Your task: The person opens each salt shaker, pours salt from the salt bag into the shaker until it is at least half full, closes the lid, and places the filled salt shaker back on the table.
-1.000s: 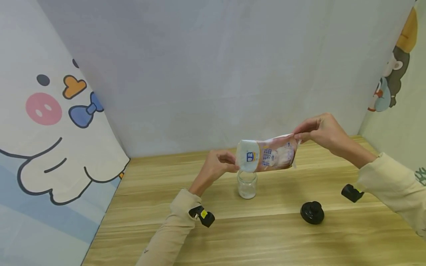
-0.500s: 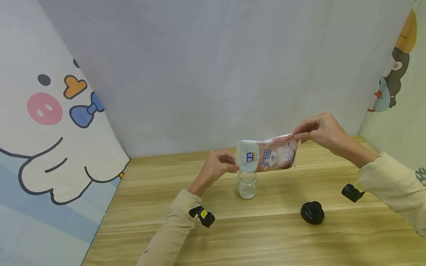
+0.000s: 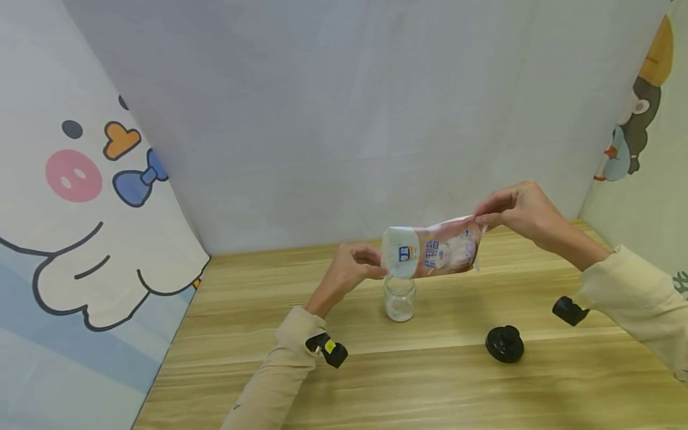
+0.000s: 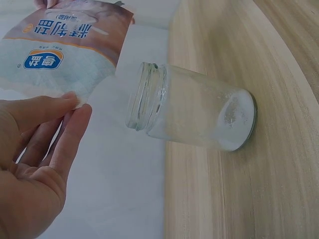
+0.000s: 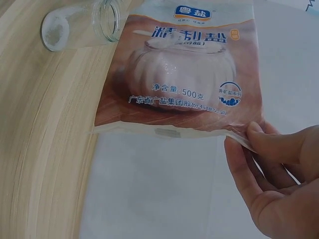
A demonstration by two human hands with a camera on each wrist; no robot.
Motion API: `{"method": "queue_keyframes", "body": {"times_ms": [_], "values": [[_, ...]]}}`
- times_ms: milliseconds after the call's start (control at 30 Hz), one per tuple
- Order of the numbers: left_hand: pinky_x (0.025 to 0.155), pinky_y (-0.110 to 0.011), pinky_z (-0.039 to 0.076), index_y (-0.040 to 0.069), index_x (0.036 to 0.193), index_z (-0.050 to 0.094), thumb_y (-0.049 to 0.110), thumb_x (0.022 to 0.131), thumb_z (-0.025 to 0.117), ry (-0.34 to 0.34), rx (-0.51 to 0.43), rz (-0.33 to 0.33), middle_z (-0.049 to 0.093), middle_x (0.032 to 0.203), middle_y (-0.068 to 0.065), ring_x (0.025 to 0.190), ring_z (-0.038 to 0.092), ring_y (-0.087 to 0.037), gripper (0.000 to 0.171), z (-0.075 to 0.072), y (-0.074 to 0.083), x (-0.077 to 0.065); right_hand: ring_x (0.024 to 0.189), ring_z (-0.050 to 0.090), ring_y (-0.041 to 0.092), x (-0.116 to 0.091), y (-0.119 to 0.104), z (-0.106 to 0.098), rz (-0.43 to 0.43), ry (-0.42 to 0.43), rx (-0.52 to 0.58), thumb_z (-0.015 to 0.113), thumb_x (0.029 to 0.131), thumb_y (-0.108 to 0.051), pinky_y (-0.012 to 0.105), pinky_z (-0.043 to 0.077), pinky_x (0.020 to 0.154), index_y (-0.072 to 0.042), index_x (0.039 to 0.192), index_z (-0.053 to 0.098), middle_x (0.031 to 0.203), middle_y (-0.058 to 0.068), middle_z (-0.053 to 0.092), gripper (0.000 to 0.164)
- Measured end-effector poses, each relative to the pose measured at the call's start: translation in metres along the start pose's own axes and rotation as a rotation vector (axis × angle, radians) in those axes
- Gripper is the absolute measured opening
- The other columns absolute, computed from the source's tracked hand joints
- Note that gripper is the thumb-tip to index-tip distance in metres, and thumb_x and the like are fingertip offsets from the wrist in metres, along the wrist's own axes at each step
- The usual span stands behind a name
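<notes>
A bag of salt (image 3: 438,248), brown with a pale blue-white end, hangs tilted between both hands. My left hand (image 3: 349,267) pinches a corner at the pale, lower end with thumb and fingertips. Higher up on the right, my right hand (image 3: 518,212) pinches the opposite end's upper corner, seen closely on the bag (image 5: 179,74) in the right wrist view. Under the bag's pale end stands an uncapped glass jar (image 3: 399,301). White grains lie in the bottom of this jar (image 4: 194,107), as the left wrist view shows.
A round black lid (image 3: 504,344) with a knob lies on the wooden table (image 3: 419,388), right of the jar. A pale grey wall (image 3: 344,119) rises behind the table. Cartoon-printed panels (image 3: 80,239) stand at both sides.
Almost nothing differs. Both hands keep their pinch on the salt bag, which stays tilted over the jar; the right hand's end is very slightly higher.
</notes>
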State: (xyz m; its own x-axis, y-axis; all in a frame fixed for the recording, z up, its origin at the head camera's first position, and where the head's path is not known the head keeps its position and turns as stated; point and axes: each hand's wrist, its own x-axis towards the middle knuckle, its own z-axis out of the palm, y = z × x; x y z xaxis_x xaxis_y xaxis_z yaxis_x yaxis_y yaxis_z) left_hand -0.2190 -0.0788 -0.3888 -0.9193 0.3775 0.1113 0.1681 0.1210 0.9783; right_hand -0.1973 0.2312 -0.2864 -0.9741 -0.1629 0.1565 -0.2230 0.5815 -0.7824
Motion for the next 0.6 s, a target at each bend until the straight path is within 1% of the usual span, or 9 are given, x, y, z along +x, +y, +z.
{"method": "queue_keyframes", "body": {"times_ms": [167,600], "values": [[0.072,-0.035,0.059,-0.003,0.085,0.067,-0.007,0.072,0.075,0.004,0.001,-0.004,0.069,0.080,-0.009,0.073,0.066,-0.018,0.016,0.0001,-0.0011,0.0001,0.075,0.065,0.024,0.0008,0.0013,-0.0002,0.001,-0.005,0.005,0.067,0.086,-0.002,0.027,0.056,0.064,0.004,0.093,0.071,0.085,0.010,0.070,0.010],[0.072,-0.035,0.059,-0.004,0.086,0.067,-0.008,0.072,0.075,0.005,-0.005,-0.002,0.069,0.081,-0.010,0.074,0.066,-0.019,0.016,0.0004,-0.0005,-0.0006,0.073,0.065,0.020,0.0030,0.0028,-0.0011,-0.003,-0.008,0.001,0.068,0.085,-0.003,0.027,0.056,0.064,0.003,0.093,0.071,0.085,0.010,0.070,0.010]]}}
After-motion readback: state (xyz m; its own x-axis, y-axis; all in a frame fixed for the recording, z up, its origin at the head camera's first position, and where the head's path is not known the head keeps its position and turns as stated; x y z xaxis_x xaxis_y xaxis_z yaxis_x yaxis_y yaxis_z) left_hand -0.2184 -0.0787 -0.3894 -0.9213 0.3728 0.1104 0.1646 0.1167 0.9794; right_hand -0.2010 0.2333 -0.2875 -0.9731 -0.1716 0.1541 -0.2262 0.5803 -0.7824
